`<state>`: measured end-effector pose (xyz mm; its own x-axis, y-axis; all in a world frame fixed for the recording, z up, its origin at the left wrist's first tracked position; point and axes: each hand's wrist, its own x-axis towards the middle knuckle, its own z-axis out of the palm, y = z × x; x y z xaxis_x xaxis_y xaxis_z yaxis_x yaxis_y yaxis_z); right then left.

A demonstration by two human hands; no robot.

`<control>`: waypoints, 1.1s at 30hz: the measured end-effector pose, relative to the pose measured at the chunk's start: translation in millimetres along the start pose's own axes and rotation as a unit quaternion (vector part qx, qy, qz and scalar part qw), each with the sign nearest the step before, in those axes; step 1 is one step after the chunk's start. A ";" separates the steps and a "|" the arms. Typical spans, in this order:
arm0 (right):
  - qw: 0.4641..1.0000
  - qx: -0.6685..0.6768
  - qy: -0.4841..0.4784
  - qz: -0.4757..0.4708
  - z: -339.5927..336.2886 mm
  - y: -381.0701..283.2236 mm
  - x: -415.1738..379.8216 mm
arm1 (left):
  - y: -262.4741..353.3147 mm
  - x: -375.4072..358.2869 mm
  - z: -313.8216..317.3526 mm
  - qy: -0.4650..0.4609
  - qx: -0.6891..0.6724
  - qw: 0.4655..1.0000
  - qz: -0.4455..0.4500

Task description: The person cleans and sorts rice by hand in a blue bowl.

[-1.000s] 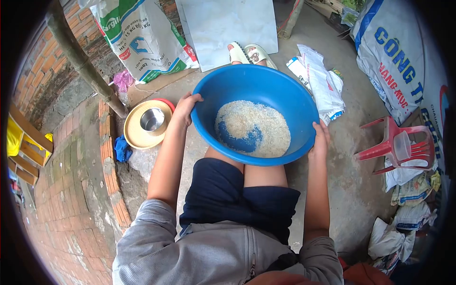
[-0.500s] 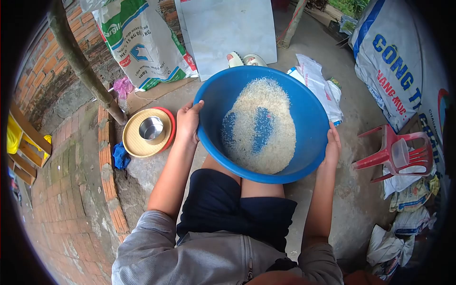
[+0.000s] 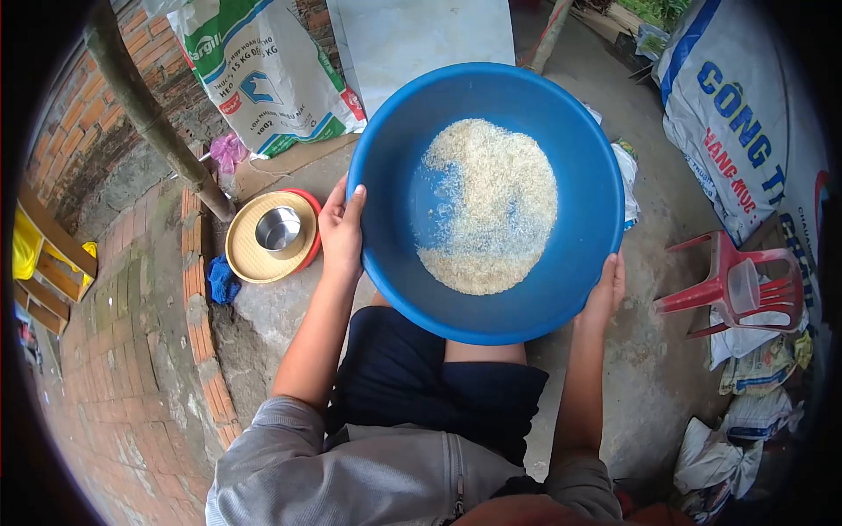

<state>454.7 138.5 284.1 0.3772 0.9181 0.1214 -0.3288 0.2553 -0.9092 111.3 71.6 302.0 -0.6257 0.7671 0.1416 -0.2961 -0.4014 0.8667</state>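
Observation:
A large round blue basin [image 3: 589, 184] is held up above my lap, its inside facing me. Pale grains [image 3: 504, 202], which look like rice, lie spread over its bottom, with bare blue showing at their left side. My left hand [image 3: 342, 226] grips the basin's left rim, thumb on the edge. On the lower right, my right hand [image 3: 603, 294] holds the rim, its fingers partly behind the wall.
Left of the basin, a metal bowl [image 3: 278, 229] rests on a round woven tray [image 3: 246, 255] over something red. A red plastic chair [image 3: 724, 280] stands right, near large sacks [image 3: 728, 123]. A bamboo pole [image 3: 149, 118] rises upper left.
Both hands have tilted the basin more toward me, and its far rim has risen, now covering the sandals behind it. The grains have shifted, filling part of the bare patches.

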 end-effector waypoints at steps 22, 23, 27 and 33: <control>0.982 -0.169 -0.080 -0.008 -12.3 14.2 -11.8 | -3.9 -7.8 -30.5 0.008 0.034 0.999 -0.038; 0.969 -0.218 -0.112 -0.040 -14.2 16.9 -9.7 | -5.5 -6.5 -33.1 -0.003 0.035 0.998 -0.045; 0.783 -0.550 -0.082 -0.278 22.4 -19.0 -15.9 | -10.0 -3.7 -35.7 -0.008 0.050 0.998 -0.035; 0.622 -0.688 -0.294 -0.230 105.3 -13.7 31.9 | -15.0 -8.1 -42.9 -0.011 0.092 0.996 0.000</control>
<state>380.1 196.2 342.4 -0.3579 0.8995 0.2508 0.9020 0.4025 -0.1562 89.9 49.9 267.4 -0.6096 0.7786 0.1491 -0.1587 -0.3041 0.9393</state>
